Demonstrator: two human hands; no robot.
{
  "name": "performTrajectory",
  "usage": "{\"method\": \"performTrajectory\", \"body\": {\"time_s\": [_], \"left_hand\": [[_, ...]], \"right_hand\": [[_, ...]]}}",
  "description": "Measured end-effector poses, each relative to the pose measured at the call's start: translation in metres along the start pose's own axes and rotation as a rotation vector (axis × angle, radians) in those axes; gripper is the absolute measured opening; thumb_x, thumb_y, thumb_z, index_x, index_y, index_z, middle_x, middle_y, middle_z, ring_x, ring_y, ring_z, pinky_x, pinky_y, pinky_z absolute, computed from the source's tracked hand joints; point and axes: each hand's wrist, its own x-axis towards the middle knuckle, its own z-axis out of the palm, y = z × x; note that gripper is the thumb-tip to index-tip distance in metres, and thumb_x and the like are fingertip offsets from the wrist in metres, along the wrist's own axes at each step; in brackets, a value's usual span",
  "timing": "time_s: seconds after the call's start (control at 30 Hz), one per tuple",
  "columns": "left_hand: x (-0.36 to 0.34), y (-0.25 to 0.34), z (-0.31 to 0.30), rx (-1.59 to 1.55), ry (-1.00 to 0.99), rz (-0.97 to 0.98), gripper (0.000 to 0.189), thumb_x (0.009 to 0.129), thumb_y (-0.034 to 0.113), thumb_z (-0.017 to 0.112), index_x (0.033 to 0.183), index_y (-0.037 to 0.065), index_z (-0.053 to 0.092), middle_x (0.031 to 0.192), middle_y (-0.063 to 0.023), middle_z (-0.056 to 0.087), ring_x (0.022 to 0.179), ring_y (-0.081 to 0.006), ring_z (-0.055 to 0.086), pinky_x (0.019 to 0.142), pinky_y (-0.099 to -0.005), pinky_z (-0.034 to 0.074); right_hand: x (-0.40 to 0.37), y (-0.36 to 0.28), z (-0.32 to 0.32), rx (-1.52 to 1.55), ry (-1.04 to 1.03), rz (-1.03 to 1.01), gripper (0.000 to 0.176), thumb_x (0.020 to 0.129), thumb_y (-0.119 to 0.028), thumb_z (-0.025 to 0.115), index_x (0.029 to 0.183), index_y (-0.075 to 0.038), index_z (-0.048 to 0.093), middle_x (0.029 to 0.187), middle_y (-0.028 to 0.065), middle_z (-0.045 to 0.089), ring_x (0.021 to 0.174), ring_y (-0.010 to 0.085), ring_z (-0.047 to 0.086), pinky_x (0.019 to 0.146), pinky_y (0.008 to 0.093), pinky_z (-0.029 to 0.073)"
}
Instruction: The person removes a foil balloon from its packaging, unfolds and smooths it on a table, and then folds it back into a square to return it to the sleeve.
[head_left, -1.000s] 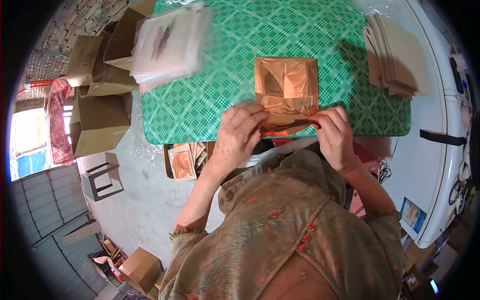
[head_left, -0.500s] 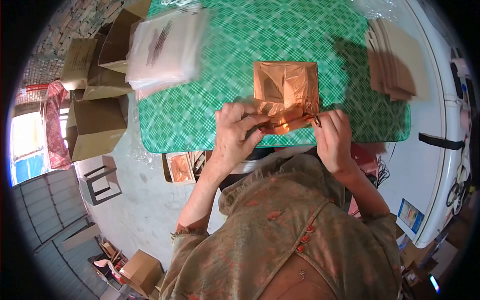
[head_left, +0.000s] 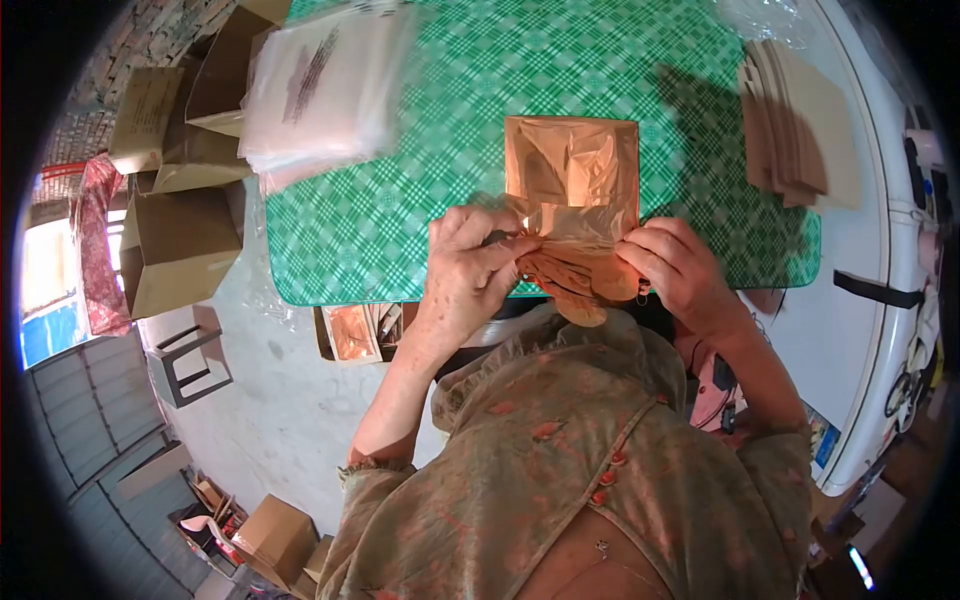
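Note:
A shiny copper-coloured foil sheet lies at the front edge of the green checked table, its lower part crumpled and folded over the edge toward my body. My left hand pinches the foil's left side near the edge. On the opposite side, my right hand grips the right side, fingers curled round it. Between both hands, a rounded flap of the foil hangs below the table edge.
Clear plastic bags are stacked at the table's left, brown paper pieces at its right. Open cardboard boxes stand left of the table. Below its front edge sits a small box with copper-coloured packets.
The foil's lower part has opened into a wider flap hanging nearer my body. My right hand has shifted slightly, with its fingers more curled; my left hand stays nearly in place.

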Motion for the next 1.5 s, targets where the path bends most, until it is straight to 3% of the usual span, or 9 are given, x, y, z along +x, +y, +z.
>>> {"method": "performTrajectory", "body": {"time_s": [0.4,0.77,0.87,0.97,1.17,1.27,1.5], "left_hand": [[0.006,-0.002,-0.005,-0.050,-0.032,-0.022,0.037,0.075,0.001,0.080,0.112,0.009,0.079,0.113,-0.0053,0.068,0.106,-0.0273,0.058,0.097,-0.0411,0.044],[0.004,-0.004,0.000,0.066,0.015,0.069,0.042,0.070,-0.005,0.074,0.110,0.006,0.076,0.123,-0.0072,0.067,0.114,-0.0301,0.059,0.100,-0.0432,0.048],[0.006,-0.007,0.003,0.081,0.046,0.152,0.034,0.074,0.000,0.077,0.108,0.004,0.075,0.122,-0.0079,0.066,0.120,-0.0292,0.061,0.093,-0.0422,0.050],[0.006,-0.007,0.004,0.038,0.044,0.171,0.032,0.075,0.000,0.076,0.107,0.003,0.075,0.122,-0.0105,0.067,0.124,-0.0314,0.062,0.096,-0.0428,0.052],[0.006,-0.004,0.005,0.029,0.041,0.146,0.030,0.077,-0.001,0.075,0.107,0.001,0.075,0.120,-0.0117,0.068,0.124,-0.0325,0.063,0.099,-0.0432,0.054],[0.006,-0.006,0.006,-0.008,0.047,0.128,0.039,0.070,-0.008,0.071,0.107,0.001,0.075,0.122,-0.0132,0.069,0.126,-0.0355,0.063,0.102,-0.0451,0.053],[0.009,-0.006,0.004,-0.094,0.037,0.045,0.029,0.077,-0.006,0.071,0.105,0.000,0.077,0.122,-0.0118,0.070,0.126,-0.0338,0.061,0.104,-0.0431,0.051]], "right_hand": [[-0.003,0.003,0.021,0.082,0.155,0.123,0.035,0.069,0.009,0.070,0.102,0.000,0.063,0.103,0.0107,0.062,0.092,0.0306,0.061,0.079,0.0400,0.055],[0.001,0.002,0.018,0.040,0.130,0.104,0.038,0.067,0.008,0.073,0.103,0.000,0.063,0.103,0.0106,0.062,0.093,0.0302,0.061,0.078,0.0389,0.055],[0.001,0.004,0.019,0.019,0.125,0.080,0.039,0.067,0.008,0.073,0.103,0.001,0.062,0.106,0.0111,0.063,0.095,0.0303,0.062,0.081,0.0392,0.056],[0.002,0.004,0.021,0.014,0.132,0.071,0.037,0.069,0.007,0.071,0.105,0.001,0.062,0.110,0.0112,0.063,0.098,0.0305,0.063,0.083,0.0394,0.057],[0.004,0.000,0.016,-0.019,0.109,0.064,0.033,0.073,0.003,0.071,0.105,0.002,0.062,0.114,0.0111,0.065,0.102,0.0308,0.063,0.086,0.0397,0.057],[0.008,0.000,0.014,0.022,0.134,0.085,0.033,0.072,0.004,0.071,0.103,0.001,0.062,0.112,0.0113,0.064,0.100,0.0315,0.063,0.084,0.0398,0.056],[0.004,0.006,0.012,0.207,0.099,0.246,0.029,0.072,0.006,0.071,0.099,0.000,0.063,0.101,0.0122,0.059,0.095,0.0338,0.057,0.081,0.0422,0.052]]}}
